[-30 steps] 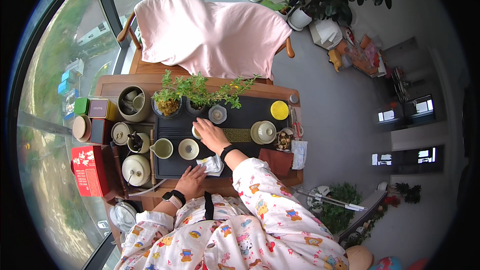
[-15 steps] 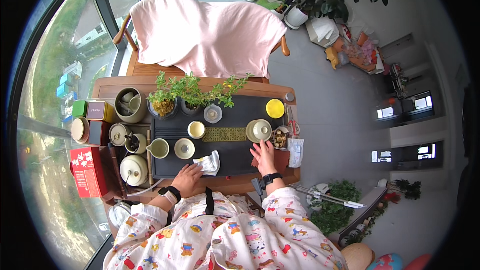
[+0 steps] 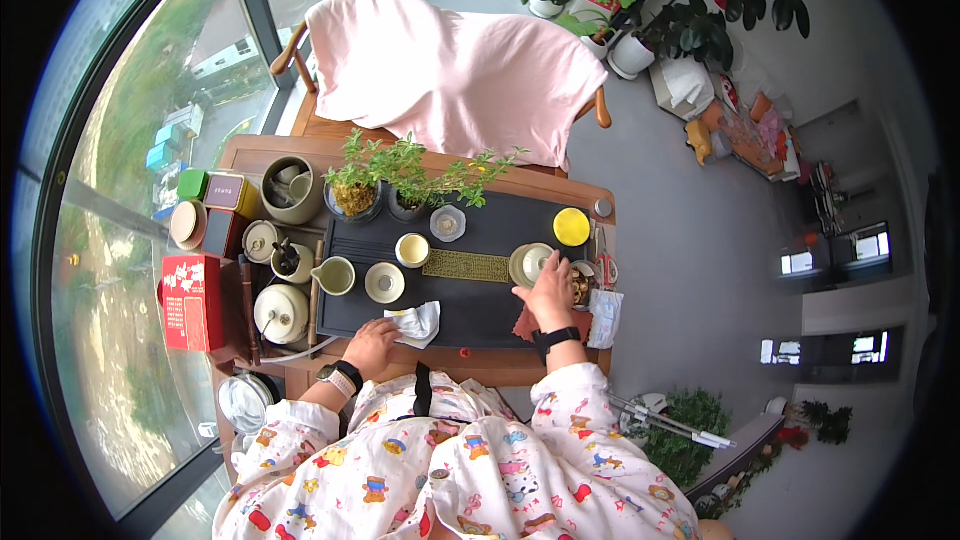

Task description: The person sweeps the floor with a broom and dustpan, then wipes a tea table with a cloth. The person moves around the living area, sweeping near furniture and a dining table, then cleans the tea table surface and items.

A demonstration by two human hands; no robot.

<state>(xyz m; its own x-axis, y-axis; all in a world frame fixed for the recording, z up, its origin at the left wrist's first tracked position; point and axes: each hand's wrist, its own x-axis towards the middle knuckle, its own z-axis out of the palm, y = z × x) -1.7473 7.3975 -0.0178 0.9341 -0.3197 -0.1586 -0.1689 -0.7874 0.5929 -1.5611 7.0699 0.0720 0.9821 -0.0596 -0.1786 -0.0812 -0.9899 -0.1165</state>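
My right hand reaches over the right side of the black tea tray. Its fingers are spread at the near edge of a pale lidded gaiwan; whether they touch it I cannot tell. Beneath that hand lies a reddish-brown cloth. My left hand rests with fingers stretched out at the tray's front edge, beside a folded white cloth. On the tray stand a spouted pitcher, a round pale dish and a small cup.
Leafy potted plants line the tray's back, near a yellow round lid. Left of the tray are a lidded teapot, a red box and several tins. A bench under a pink cloth stands beyond the table.
My right hand has moved forward, up to the gaiwan, and now covers part of it. My left hand stays by the white cloth. The whole view has shifted slightly.
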